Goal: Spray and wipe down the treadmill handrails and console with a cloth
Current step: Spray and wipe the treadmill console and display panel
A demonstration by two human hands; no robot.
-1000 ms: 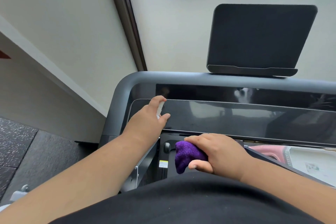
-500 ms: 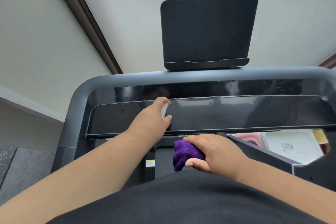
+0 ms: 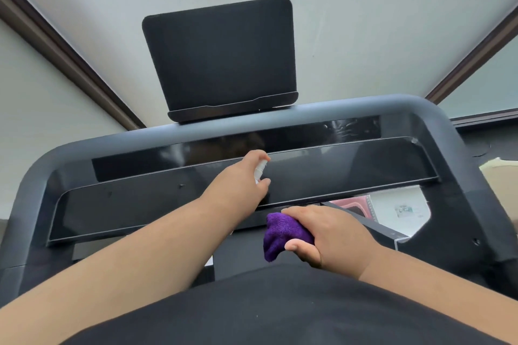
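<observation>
Head view: left hand wraps a small white sprayer, forefinger on top, nozzle apparently toward the glossy console. Right hand grips the bunched purple cloth just below the console's lower edge, off the surface. Rail curves around the console; a dark stand sits on it. Risks: mist drifting onto the stand; liquid running into the panel seam if the cloth lags; streaks left on the gloss.
</observation>
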